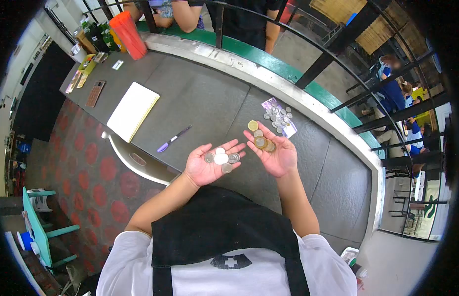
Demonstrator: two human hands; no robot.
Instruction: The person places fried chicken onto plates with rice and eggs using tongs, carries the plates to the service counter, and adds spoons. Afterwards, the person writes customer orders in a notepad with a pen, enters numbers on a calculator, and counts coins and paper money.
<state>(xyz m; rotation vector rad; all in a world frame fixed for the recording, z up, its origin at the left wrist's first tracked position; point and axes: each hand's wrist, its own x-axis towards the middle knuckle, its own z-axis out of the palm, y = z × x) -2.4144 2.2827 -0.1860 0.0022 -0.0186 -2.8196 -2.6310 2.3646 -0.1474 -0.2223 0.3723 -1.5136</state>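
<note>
My left hand point(202, 166) is palm up, its fingers stretched toward the right. Several silver coins point(221, 159) lie spread across its palm and fingers. Beside it, my right hand point(280, 157) is also palm up and cupped slightly. It bears several gold-toned coins point(260, 142), some overlapping, with one near the fingertips. The fingertips of both hands come close together above the grey counter. Just beyond my right hand, a pile of silver coins point(277, 116) rests partly on purple-and-white paper point(289, 130), which looks like banknotes.
On the counter point(199, 89) lie a purple pen point(174, 138), a spiral notebook point(134, 111) and a brown phone-like object point(95, 93). A red tumbler point(128, 35) and bottles stand at the far left corner. Black railings point(219, 24) edge the counter, with people beyond. A white chair point(135, 158) is at left.
</note>
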